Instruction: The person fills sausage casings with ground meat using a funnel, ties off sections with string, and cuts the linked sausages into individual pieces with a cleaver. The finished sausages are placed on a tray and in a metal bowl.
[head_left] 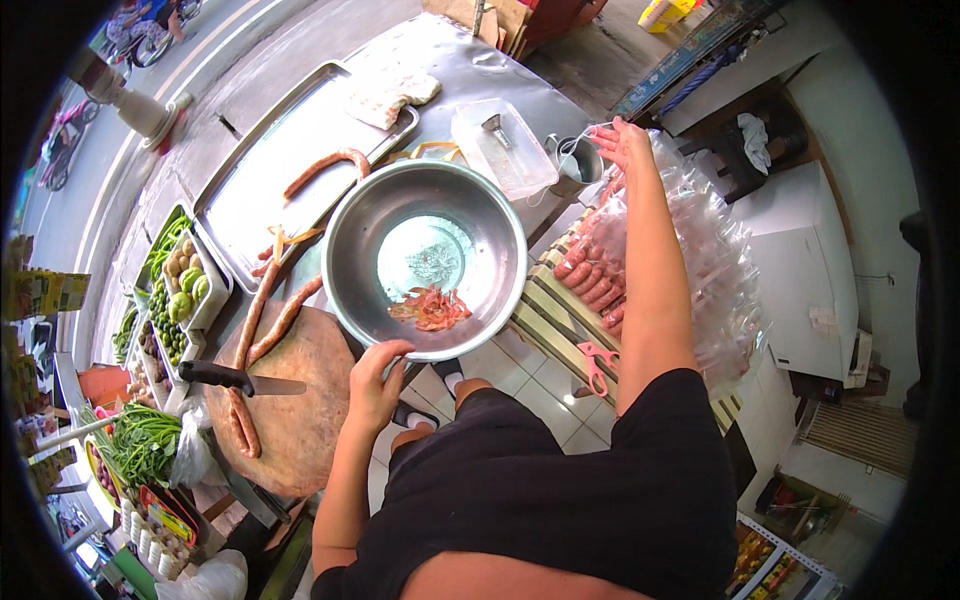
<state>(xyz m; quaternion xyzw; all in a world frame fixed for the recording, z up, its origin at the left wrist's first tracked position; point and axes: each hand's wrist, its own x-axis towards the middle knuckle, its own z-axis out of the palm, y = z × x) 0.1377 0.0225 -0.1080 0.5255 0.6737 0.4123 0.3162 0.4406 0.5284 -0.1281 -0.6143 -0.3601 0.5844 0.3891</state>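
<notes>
Silvery sheeting covers the table (465,60) at the upper middle of the frame, where my right hand (622,145), its fingertips drawn narrow, pinches thin white string (572,144) just beside a metal cup (588,166). Lower left of it, a smooth, round steel basin (495,245) holds ragged reddish scraps (432,308), its near rim at my loosely curled left hand (374,388) (whether gripped, I can't tell).

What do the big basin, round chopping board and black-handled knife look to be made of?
Basin: probably stainless steel, smooth and shiny; grey with bright reflections. Round chopping board: likely wood, matte; brown, mottled surface. Knife: blade seemingly steel, with a grey sheen; black handle, plastic or wood, unclear.
</notes>
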